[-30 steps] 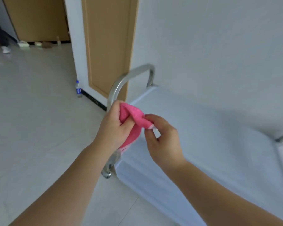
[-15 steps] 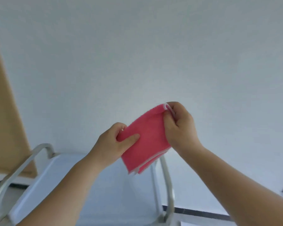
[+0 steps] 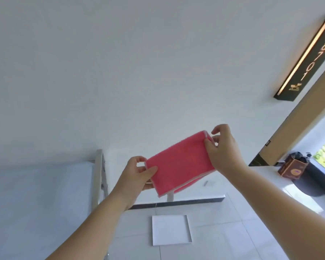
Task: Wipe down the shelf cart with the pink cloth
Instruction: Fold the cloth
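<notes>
The pink cloth [image 3: 178,166] is folded into a flat rectangle and held up in the air in front of the white wall. My left hand [image 3: 137,177] pinches its lower left edge. My right hand [image 3: 221,149] pinches its upper right corner. The shelf cart [image 3: 36,199] lies at the lower left, its pale top shelf below and left of the cloth, with a metal end rail [image 3: 99,177] standing between the shelf and my left forearm.
A white square panel [image 3: 171,229] lies on the tiled floor below the cloth. A dark baseboard [image 3: 186,202] runs along the wall. At the right are a lit room-number sign [image 3: 308,59], a brown box [image 3: 293,168] and a window.
The view has swung right along the cart, from its left handle to its right end. The bunched cloth has been spread into a flat folded rectangle between both hands.
</notes>
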The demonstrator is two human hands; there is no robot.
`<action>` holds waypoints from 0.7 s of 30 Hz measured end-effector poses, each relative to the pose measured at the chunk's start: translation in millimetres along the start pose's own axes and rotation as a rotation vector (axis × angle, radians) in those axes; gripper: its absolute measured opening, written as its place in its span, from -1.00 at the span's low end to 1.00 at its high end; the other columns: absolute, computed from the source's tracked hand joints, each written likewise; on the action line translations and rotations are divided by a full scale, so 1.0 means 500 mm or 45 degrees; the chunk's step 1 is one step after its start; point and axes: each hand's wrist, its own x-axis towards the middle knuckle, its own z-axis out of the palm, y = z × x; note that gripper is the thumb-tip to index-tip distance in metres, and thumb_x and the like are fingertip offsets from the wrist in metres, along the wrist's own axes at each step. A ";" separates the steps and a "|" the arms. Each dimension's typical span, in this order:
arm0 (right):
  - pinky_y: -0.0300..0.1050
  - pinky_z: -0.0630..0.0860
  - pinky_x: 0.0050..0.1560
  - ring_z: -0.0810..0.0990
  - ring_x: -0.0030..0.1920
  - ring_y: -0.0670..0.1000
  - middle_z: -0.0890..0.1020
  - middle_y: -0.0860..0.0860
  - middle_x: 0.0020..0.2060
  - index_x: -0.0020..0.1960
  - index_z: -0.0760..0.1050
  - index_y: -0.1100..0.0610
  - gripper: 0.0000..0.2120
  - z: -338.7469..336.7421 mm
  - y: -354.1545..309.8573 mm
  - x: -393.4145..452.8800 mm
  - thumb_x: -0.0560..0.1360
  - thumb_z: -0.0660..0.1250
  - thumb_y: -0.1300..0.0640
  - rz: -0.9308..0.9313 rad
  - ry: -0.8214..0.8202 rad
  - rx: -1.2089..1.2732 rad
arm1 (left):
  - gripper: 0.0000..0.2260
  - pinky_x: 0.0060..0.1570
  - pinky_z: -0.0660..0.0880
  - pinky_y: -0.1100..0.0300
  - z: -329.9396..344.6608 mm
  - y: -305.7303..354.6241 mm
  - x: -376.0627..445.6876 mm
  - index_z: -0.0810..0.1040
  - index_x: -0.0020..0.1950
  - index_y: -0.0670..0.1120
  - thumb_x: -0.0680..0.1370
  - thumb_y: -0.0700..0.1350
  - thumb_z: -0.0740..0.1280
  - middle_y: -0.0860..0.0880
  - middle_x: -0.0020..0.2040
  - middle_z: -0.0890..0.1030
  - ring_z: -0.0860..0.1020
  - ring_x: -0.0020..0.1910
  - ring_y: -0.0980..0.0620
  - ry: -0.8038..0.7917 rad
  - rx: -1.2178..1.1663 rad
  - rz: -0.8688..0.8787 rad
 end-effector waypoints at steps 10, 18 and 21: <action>-0.25 0.38 -0.25 0.53 -0.25 -0.09 0.59 -0.11 -0.12 0.07 0.62 -0.01 -0.73 0.133 0.379 0.059 0.48 0.25 0.24 0.327 -0.392 -0.247 | -0.74 -0.19 0.57 0.25 0.095 -0.273 0.237 0.53 0.00 0.04 0.47 -0.32 0.34 0.00 -0.02 0.58 0.61 -0.25 0.12 0.062 0.403 -0.102; -0.21 0.44 -0.17 0.56 -0.14 -0.02 0.62 -0.01 0.10 0.28 0.49 -0.01 -0.52 0.293 0.677 0.108 0.39 0.27 0.29 0.460 -0.922 -0.323 | -0.57 -0.28 0.40 0.49 0.138 -0.534 0.384 0.44 0.23 0.07 0.44 -0.30 0.34 0.08 0.14 0.45 0.48 -0.16 0.25 0.112 0.821 -0.274; -0.26 0.38 -0.12 0.56 -0.08 0.00 0.60 0.02 0.15 0.33 0.45 0.02 -0.51 0.379 0.813 0.102 0.41 0.29 0.26 0.401 -1.073 -0.361 | -0.52 -0.06 0.34 0.42 0.146 -0.669 0.440 0.41 0.32 0.02 0.44 -0.30 0.32 0.04 0.26 0.42 0.45 -0.03 0.17 0.203 0.903 -0.358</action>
